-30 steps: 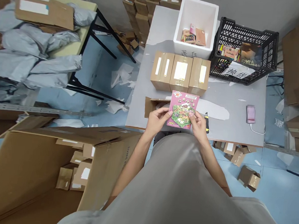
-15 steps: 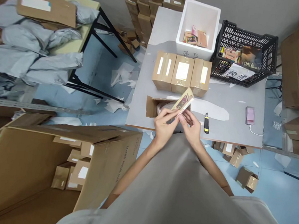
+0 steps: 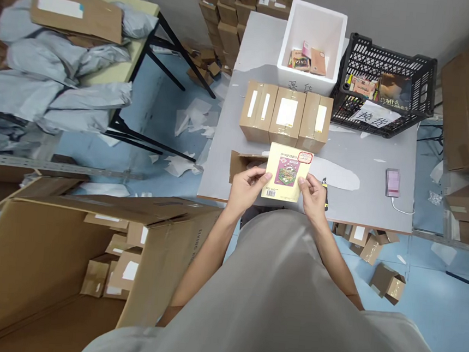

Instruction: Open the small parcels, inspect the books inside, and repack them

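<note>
A pale yellow book (image 3: 287,173) with a purple picture, a red-framed label and a barcode faces up between my hands. My left hand (image 3: 246,190) grips its left edge, thumb on top. On the right edge, my right hand (image 3: 313,196) pinches it the same way. Partly behind my left hand and the book is an open cardboard box (image 3: 237,166). A black and yellow utility knife (image 3: 325,195) lies just right of my right hand, partly covered by it. Three taped cardboard boxes (image 3: 286,115) stand in a row beyond the book.
On the table (image 3: 374,199) stand a white foam box (image 3: 312,40) and a black crate (image 3: 384,82), both holding books, and a phone (image 3: 392,182) on a cable. A large carton (image 3: 174,247) with small boxes is at left. Grey parcels (image 3: 24,92) cover a side table.
The book has gone from tilted and nearly edge-on to flat, its face showing. My hands have moved apart to its two sides, and my right hand now partly covers the knife.
</note>
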### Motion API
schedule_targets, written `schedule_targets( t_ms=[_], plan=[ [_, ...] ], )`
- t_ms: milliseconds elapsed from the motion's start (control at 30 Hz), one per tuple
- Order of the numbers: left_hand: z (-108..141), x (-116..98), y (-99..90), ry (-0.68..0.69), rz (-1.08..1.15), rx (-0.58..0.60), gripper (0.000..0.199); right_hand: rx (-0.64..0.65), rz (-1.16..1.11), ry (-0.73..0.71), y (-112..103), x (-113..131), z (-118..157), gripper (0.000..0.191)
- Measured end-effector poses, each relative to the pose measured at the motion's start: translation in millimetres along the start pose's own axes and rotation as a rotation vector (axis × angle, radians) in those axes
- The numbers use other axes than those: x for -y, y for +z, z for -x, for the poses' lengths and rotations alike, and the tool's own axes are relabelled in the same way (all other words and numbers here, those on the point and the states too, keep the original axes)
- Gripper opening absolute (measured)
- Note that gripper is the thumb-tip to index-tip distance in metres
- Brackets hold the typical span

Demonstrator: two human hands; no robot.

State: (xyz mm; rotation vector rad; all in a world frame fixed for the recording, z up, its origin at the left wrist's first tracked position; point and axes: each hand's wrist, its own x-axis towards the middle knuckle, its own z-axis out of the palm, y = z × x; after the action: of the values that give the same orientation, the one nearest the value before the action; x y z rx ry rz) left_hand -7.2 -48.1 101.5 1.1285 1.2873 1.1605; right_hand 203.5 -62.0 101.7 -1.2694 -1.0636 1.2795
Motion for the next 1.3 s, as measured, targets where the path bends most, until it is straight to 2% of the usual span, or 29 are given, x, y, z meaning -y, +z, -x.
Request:
schedule_targets(
  t_ms=[200, 533, 600, 700, 800, 900, 1033, 1133, 1267, 1300],
  plan=[
    [3, -1, 5.6, -0.05, 0.1, -0.057, 0.057, 0.02, -0.018, 0.008, -1, -1, -2, 0.067],
    [1, 0, 6.3, -0.082, 0.121, -0.087, 0.056, -0.017, -0.055, 0.04, -2, -3, -4, 0.064],
    [0, 1, 3.2, -0.027, 0.106, -0.062, 0.05, -0.027, -0.032, 0.027, -6, -1, -4, 0.063],
    [-4, 0, -6.8, 0.126, 0.02, 0.021, 0.039, -0.024, 0.018, -0.052, -13, 2, -6, 0.055],
    [-8, -3, -16.9, 0.303, -0.111, 0.078, 0.027, 0.051, 0.024, -0.177, -21, 5, -8, 0.043],
    [-10, -9, -20.8, 0.382, -0.178, 0.086, 0.022, 0.101, 0.014, -0.221, -25, 7, -9, 0.041],
    [-6, -15, -17.9, 0.318, -0.198, 0.074, 0.024, 0.105, 0.052, -0.199, -27, 9, -7, 0.039],
    [-2, -13, -15.2, 0.199, -0.183, 0.05, 0.032, 0.066, 0.085, -0.166, -28, 6, -5, 0.041],
    [3, -4, -13.0, 0.052, -0.009, 0.047, 0.071, 0.027, 0.041, -0.056, -28, -2, -5, 0.066],
    [3, -2, -12.8, 0.039, 0.014, 0.053, 0.074, 0.039, 0.021, -0.036, -28, -3, -5, 0.069]
  ],
)
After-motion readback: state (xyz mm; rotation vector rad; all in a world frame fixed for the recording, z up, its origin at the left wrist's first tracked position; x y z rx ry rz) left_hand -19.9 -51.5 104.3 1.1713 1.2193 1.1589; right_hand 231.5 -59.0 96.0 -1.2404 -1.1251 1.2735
